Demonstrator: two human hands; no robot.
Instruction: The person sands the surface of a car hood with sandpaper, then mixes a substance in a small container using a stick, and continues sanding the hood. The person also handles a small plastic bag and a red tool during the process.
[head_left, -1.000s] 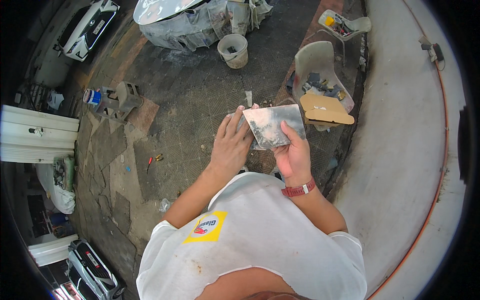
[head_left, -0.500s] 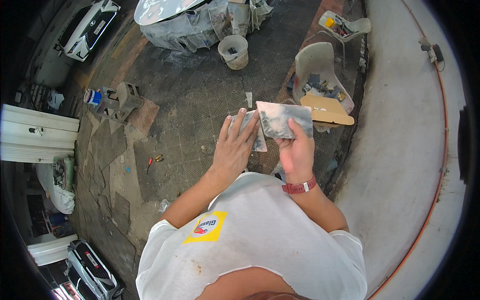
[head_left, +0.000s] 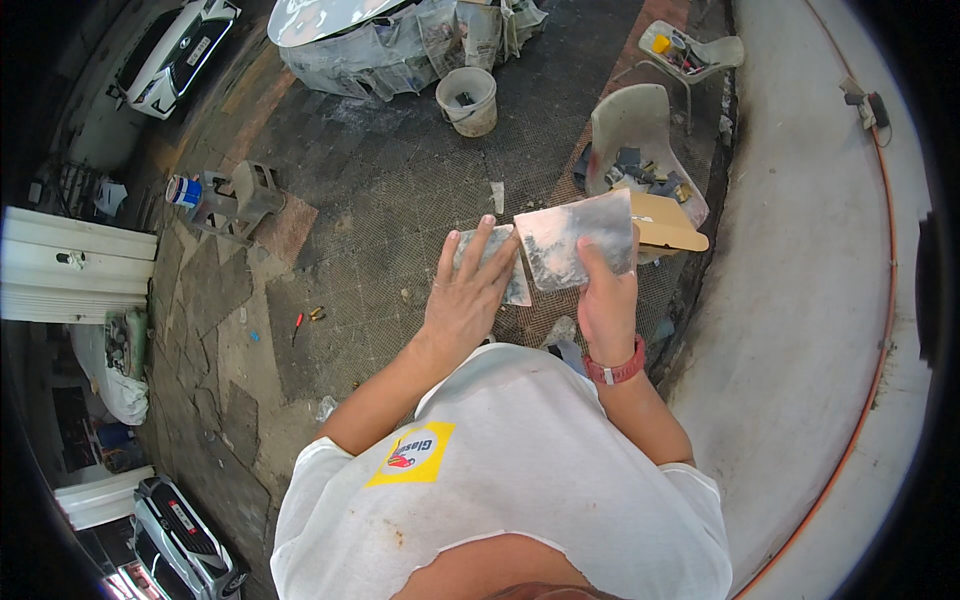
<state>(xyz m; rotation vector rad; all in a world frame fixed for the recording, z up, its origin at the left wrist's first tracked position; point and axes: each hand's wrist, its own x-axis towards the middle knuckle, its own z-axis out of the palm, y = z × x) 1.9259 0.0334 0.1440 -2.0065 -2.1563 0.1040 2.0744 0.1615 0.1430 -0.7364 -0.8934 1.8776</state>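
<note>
Presently, a flat rectangular sheet (head_left: 565, 245), pale pinkish with grey smears, is held up in front of my body by my right grip (head_left: 607, 308). This grip is closed on its lower right part, with the thumb pressed on the upper face. Just beside it, to the left, a second grey sheet (head_left: 517, 287) lies under the fingers of my left grip (head_left: 466, 290). These fingers are slightly spread over it; the thumb is hidden, so I cannot tell if this grip pinches the sheet. On my right wrist I wear a red watch (head_left: 615, 372). Behind the right sheet, partly covered by it, is an open cardboard box (head_left: 665, 222), near a pale chair (head_left: 628, 120) which carries small dark pieces. Farther away, a whitish bucket (head_left: 474, 122) stands on the floor (head_left: 370, 230), near a car (head_left: 350, 65) with its lower part covered by sheeting.
</note>
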